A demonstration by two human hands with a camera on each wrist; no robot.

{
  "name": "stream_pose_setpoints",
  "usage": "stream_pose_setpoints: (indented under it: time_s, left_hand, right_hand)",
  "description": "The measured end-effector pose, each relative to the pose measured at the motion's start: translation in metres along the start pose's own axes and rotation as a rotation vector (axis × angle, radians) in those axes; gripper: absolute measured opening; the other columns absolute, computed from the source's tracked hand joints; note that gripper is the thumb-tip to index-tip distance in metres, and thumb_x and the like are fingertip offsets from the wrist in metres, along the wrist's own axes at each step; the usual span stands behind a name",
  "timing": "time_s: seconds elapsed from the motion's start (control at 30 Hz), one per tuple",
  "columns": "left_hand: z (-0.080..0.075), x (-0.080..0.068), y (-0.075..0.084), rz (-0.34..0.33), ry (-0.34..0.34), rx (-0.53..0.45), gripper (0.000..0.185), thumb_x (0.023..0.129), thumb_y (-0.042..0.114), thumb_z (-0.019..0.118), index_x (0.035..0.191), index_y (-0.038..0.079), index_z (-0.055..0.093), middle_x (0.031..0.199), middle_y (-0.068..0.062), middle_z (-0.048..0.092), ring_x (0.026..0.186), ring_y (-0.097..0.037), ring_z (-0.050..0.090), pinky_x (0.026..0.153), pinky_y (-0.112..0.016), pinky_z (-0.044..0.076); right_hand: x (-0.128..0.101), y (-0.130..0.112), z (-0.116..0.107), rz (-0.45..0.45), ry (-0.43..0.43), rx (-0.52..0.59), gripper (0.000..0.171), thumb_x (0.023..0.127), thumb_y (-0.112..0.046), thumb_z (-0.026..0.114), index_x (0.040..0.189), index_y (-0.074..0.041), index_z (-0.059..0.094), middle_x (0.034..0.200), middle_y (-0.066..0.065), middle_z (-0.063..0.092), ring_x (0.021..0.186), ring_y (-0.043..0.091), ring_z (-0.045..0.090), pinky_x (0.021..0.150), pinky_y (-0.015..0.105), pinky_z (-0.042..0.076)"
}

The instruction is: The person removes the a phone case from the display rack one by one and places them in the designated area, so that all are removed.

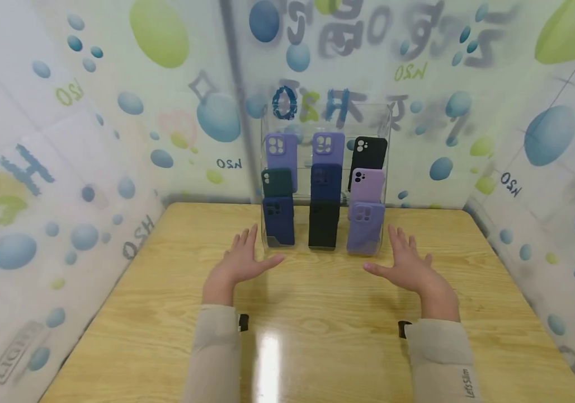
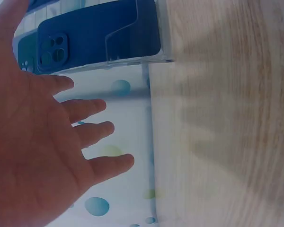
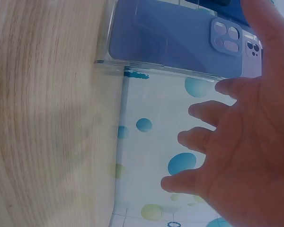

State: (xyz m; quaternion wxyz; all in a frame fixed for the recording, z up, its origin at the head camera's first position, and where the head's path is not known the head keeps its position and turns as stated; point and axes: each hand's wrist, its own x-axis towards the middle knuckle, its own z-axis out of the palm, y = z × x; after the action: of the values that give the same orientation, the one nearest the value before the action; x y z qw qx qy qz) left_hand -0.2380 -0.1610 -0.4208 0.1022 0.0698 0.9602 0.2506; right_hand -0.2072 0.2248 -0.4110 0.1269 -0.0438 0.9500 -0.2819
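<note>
Both hands I hold wide, empty: left hand [image 1: 241, 261] and right hand [image 1: 409, 263] flank the clear acrylic phone-case rack [image 1: 325, 115] on the wooden table [image 1: 317, 336].

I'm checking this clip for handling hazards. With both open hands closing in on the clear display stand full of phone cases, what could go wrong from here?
1. The clear stand is tall and sits near the table's far edge; an uneven push from the left hand or right hand could tip it.
2. The glossy table may let it slide.
3. Cases such as the front lavender case lean loosely in tiers and could fall out.
</note>
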Motion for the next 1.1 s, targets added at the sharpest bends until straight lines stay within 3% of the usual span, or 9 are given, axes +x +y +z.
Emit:
stream_pose_setpoints:
  time_s: [0.2, 0.37, 0.47, 0.63, 0.73, 0.8, 0.87, 1.0, 1.1]
  left_hand:
    - [0.004, 0.007, -0.01, 0.005, -0.01, -0.089, 0.118, 0.077, 0.084, 0.051, 0.159, 0.021, -0.005, 0.166, -0.014, 0.004, 0.153, -0.037, 0.005, 0.119, -0.062, 0.016]
    - [0.002, 0.03, -0.02, -0.037, -0.008, -0.128, 0.12, 0.077, 0.083, 0.053, 0.159, 0.016, -0.003, 0.161, -0.019, 0.024, 0.147, -0.039, 0.028, 0.117, -0.057, 0.027]
    - [0.001, 0.047, -0.027, -0.066, 0.006, -0.154, 0.114, 0.079, 0.079, 0.056, 0.159, 0.018, 0.003, 0.157, -0.019, 0.033, 0.142, -0.041, 0.036, 0.113, -0.059, 0.032]
    - [0.012, 0.074, -0.034, 0.005, 0.01, -0.29, 0.105, 0.082, 0.065, 0.066, 0.159, 0.022, 0.008, 0.159, -0.017, 0.03, 0.143, -0.04, 0.034, 0.113, -0.059, 0.033]
    - [0.022, 0.084, -0.037, 0.024, 0.002, -0.365, 0.107, 0.082, 0.062, 0.068, 0.159, 0.022, 0.005, 0.161, -0.016, 0.027, 0.146, -0.038, 0.03, 0.115, -0.055, 0.032]
    - [0.026, 0.087, -0.038, 0.02, -0.008, -0.402, 0.108, 0.083, 0.062, 0.068, 0.159, 0.022, 0.003, 0.163, -0.014, 0.022, 0.148, -0.037, 0.026, 0.118, -0.054, 0.028]
    - [0.03, 0.087, -0.039, 0.009, -0.016, -0.414, 0.107, 0.084, 0.064, 0.065, 0.159, 0.022, 0.001, 0.164, -0.013, 0.018, 0.149, -0.037, 0.024, 0.119, -0.055, 0.025]
    - [0.033, 0.086, -0.042, 0.018, -0.06, -0.321, 0.103, 0.088, 0.068, 0.056, 0.159, 0.021, -0.003, 0.165, -0.013, 0.014, 0.15, -0.038, 0.019, 0.12, -0.055, 0.02]
    - [0.036, 0.084, -0.044, 0.016, -0.096, -0.251, 0.099, 0.092, 0.066, 0.051, 0.159, 0.018, -0.004, 0.164, -0.015, 0.014, 0.15, -0.038, 0.017, 0.121, -0.054, 0.018]
  right_hand:
    - [0.019, 0.013, -0.001, -0.058, -0.039, 0.106, 0.12, 0.083, -0.07, 0.06, 0.153, -0.02, -0.024, 0.163, 0.016, -0.018, 0.148, 0.047, -0.013, 0.11, 0.075, 0.0]
    - [0.048, 0.032, -0.006, -0.063, -0.101, 0.195, 0.121, 0.085, -0.068, 0.06, 0.15, -0.022, -0.031, 0.163, 0.015, -0.02, 0.149, 0.047, -0.006, 0.115, 0.069, 0.009]
    - [0.065, 0.043, -0.007, -0.062, -0.12, 0.297, 0.116, 0.087, -0.062, 0.063, 0.15, -0.031, -0.03, 0.164, 0.015, -0.015, 0.151, 0.044, -0.005, 0.114, 0.07, 0.01]
    - [0.087, 0.057, 0.002, -0.112, -0.116, 0.476, 0.114, 0.086, -0.047, 0.072, 0.147, -0.051, -0.024, 0.165, 0.019, 0.004, 0.151, 0.042, 0.006, 0.111, 0.073, 0.018]
    - [0.098, 0.06, 0.008, -0.16, -0.103, 0.502, 0.116, 0.083, -0.043, 0.078, 0.15, -0.049, -0.016, 0.163, 0.019, 0.015, 0.149, 0.043, 0.017, 0.113, 0.069, 0.021]
    - [0.103, 0.061, 0.012, -0.167, -0.106, 0.453, 0.117, 0.081, -0.047, 0.078, 0.154, -0.041, -0.013, 0.162, 0.018, 0.015, 0.148, 0.043, 0.019, 0.115, 0.067, 0.019]
    - [0.105, 0.061, 0.013, -0.135, -0.112, 0.349, 0.118, 0.081, -0.056, 0.073, 0.156, -0.029, -0.014, 0.164, 0.018, 0.008, 0.15, 0.044, 0.011, 0.116, 0.068, 0.011]
    - [0.103, 0.062, 0.016, -0.051, -0.13, 0.072, 0.121, 0.082, -0.076, 0.056, 0.156, -0.012, -0.016, 0.164, 0.023, -0.004, 0.148, 0.05, -0.006, 0.11, 0.076, -0.004]
    - [0.101, 0.063, 0.02, -0.042, -0.13, -0.032, 0.119, 0.082, -0.081, 0.047, 0.157, -0.009, -0.012, 0.164, 0.022, -0.004, 0.146, 0.053, -0.009, 0.105, 0.08, -0.008]
